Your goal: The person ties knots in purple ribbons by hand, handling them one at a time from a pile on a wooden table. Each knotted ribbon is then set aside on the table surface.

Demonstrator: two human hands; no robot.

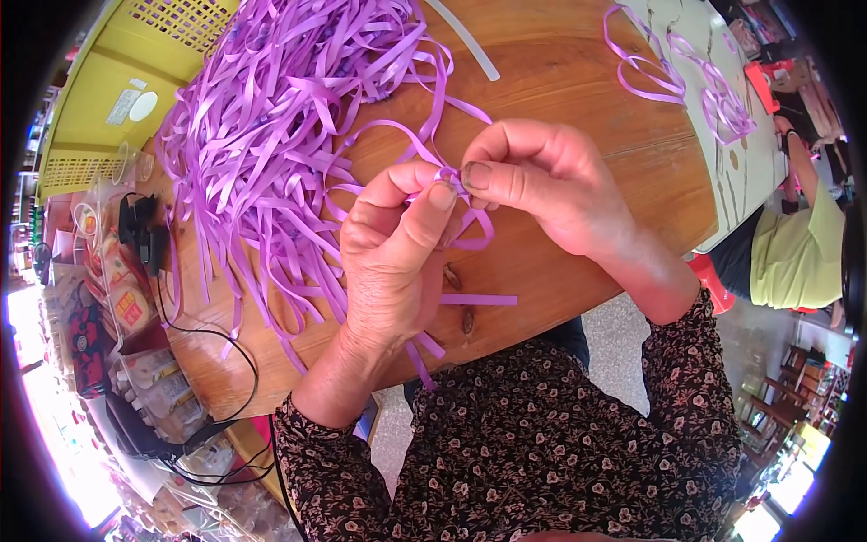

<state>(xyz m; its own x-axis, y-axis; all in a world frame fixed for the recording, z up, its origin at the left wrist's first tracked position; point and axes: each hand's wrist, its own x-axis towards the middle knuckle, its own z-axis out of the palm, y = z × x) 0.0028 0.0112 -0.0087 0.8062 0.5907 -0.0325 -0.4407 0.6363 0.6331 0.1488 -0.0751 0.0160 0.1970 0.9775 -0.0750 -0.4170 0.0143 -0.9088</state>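
Observation:
A purple ribbon [476,237] is pinched between both my hands above the wooden table [551,81]. My left hand [397,230] is closed, thumb pressed against the index finger with the ribbon between them. Close beside it, my right hand [546,185] grips the same ribbon between thumb and fingertip. At the fingertips the ribbon bunches into a small loop or knot, partly hidden by the thumbs. Loose ends hang below my left hand, and one strip lies flat on the wood. A large heap of purple ribbons [262,126] spreads to the left of my hands.
A yellow plastic basket [86,117] stands at the far left, with a black plug and cable [144,230] near packages. More purple ribbons [722,108] lie on a white marbled surface [745,167] at right. A person in a yellow-green top [799,253] is beyond it.

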